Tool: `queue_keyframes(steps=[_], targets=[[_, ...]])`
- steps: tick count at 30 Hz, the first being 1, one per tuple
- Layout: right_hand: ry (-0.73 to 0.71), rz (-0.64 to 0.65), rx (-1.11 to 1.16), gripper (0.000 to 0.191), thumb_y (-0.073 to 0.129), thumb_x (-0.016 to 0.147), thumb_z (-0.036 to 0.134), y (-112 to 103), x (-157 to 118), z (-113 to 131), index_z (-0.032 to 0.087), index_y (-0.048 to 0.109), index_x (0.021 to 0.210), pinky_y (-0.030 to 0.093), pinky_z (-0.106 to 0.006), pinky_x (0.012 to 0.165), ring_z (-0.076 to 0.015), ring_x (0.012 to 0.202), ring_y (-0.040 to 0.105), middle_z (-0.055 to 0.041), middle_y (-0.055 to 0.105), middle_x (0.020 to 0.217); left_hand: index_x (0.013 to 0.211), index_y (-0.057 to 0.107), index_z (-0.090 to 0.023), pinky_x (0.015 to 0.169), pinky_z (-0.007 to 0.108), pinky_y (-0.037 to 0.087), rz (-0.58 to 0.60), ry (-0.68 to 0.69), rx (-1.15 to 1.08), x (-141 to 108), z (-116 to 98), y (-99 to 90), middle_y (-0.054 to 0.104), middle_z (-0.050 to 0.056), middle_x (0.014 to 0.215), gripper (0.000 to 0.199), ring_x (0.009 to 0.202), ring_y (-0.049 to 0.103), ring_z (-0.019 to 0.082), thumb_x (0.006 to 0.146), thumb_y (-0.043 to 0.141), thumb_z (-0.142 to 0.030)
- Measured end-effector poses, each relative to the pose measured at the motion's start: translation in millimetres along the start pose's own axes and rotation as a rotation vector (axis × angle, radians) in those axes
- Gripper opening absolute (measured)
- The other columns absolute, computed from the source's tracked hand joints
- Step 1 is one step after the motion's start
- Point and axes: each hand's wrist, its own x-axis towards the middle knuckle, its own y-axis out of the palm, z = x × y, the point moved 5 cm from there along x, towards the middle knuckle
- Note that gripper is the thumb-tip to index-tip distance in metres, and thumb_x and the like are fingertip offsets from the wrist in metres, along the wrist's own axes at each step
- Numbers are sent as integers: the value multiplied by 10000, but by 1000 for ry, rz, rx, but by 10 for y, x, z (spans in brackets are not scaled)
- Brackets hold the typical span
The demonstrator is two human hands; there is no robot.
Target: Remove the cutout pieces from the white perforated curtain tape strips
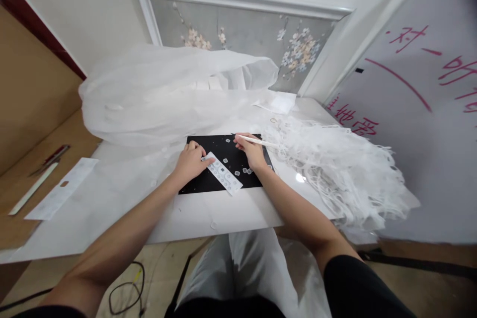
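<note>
My left hand (192, 163) is closed at the upper left end of a white strip (222, 173), its thumb pressed on that end. Rows of small round pieces and one dark square show on the strip, which lies slanted across a black mat (194, 185). Between the closed fingers of my right hand (249, 149) is a slim white pen-like tool (257, 140) with a dark tip pointing left. The tip is over the mat's far part; whether it touches anything I cannot tell. Several small clear square pieces (225, 160) are scattered on the mat between and below my hands.
A large bundle of translucent white sheeting (149, 94) sits behind the mat. White cords and tags (335, 169) are heaped at right. At left lie a punched white card (61, 189), a pale flat strip (34, 189) and a red-handled cutter (55, 155). A framed picture (242, 25) stands behind.
</note>
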Motion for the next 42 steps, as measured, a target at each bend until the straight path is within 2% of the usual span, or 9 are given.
queue_keyframes(steps=[3,6,12,19,25,31,33,38,42], targets=[[-35,43,-70,309,747,790,478,33,-27,62,212,757,947,503,-262,677,-143,741,639,-22,723,841,791,598,-185,884,400,471,52,44,-180,-10,-63,28,617,85,1008,280,980,589,264,793,709,-443],[-89,72,-106,304,743,806,476,46,-51,156,219,761,966,522,-283,741,-165,815,660,-22,727,866,940,546,-198,763,327,490,110,24,-594,-22,-145,29,662,30,902,281,818,622,190,814,708,-390],[-169,54,-45,243,710,859,454,-22,-44,309,228,721,947,531,-299,812,-179,916,677,-28,736,954,1385,434,-273,770,304,547,249,-136,-1213,-50,-226,36,611,124,1356,848,842,680,149,660,873,-268],[-169,273,-108,201,749,851,413,166,-166,401,239,755,952,530,-376,950,-210,1009,688,-52,747,1070,1281,582,-202,839,320,564,140,-190,-1328,-35,-204,34,694,118,1220,767,996,697,220,588,911,-226],[228,602,230,209,797,815,388,383,-325,276,234,708,924,585,-396,906,-225,1096,683,-52,600,1416,1567,341,-213,792,350,572,102,-115,-1259,-29,-200,-19,769,42,875,1112,747,716,193,615,909,-296],[389,759,271,260,841,767,373,348,-359,296,207,702,911,613,-437,871,-231,1004,722,-68,513,1503,1357,638,-155,836,374,573,16,-149,-1203,-17,-129,-1,774,103,1037,778,853,721,232,661,882,-402],[314,718,219,243,830,779,378,317,-318,330,203,711,897,588,-446,939,-248,1082,701,-74,543,1476,1319,664,-154,838,374,574,36,-137,-1210,-23,-150,10,765,111,1080,730,901,718,240,666,881,-398],[-174,358,-116,163,743,864,393,196,-200,472,236,748,908,495,-453,1087,-237,1176,655,-56,719,1210,1426,567,-174,802,360,576,105,-100,-1169,-65,-233,18,776,89,988,787,850,718,225,724,843,-398],[-401,370,-310,132,688,913,369,280,-274,486,267,764,949,531,-463,1041,-234,1078,701,-43,763,1080,1447,554,-173,739,322,559,84,-34,-1034,-93,-281,5,767,47,828,717,762,700,207,819,752,-457]])
